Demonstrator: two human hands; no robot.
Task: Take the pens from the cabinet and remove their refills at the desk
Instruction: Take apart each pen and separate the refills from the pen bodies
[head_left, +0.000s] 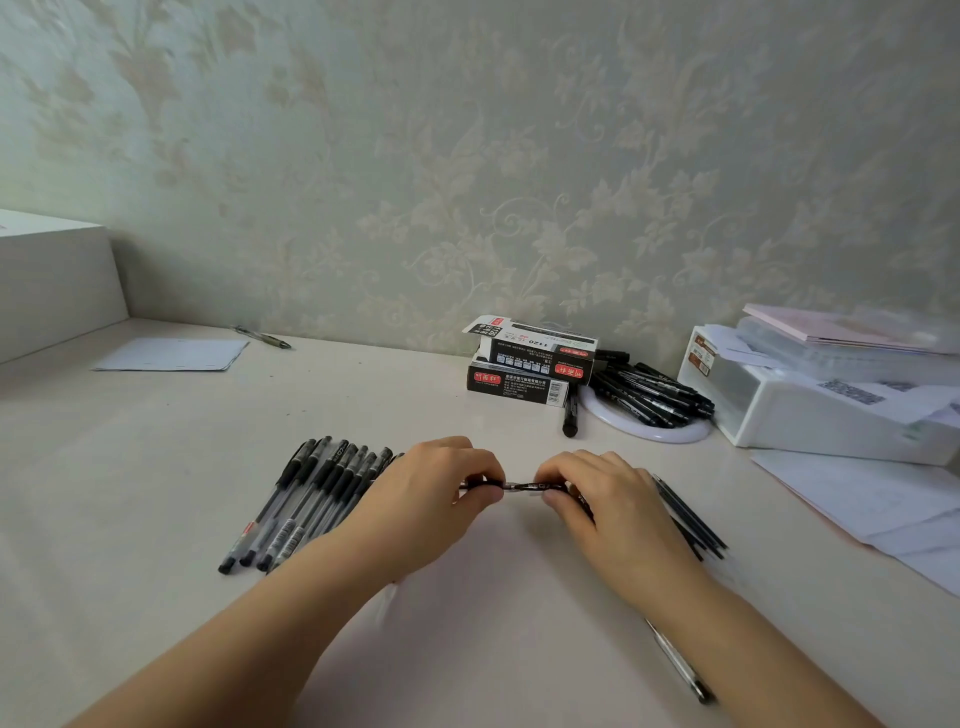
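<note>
A black gel pen (524, 486) lies level between my two hands above the pale desk (156, 457). My left hand (431, 493) pinches its left end with curled fingers. My right hand (602, 499) grips its right part the same way. Several capped black pens (311, 493) lie in a row on the desk just left of my left hand. Thin dark refills (691, 514) lie in a small pile right of my right hand, partly hidden by it.
Two stacked black pen boxes (530, 371) stand at the back, beside a white ring (649, 434) bearing several black markers (649, 392). A white storage box (810, 410) and papers (872, 499) fill the right. A paper sheet (171, 354), a loose pen (262, 336) and a front-right pen (680, 665).
</note>
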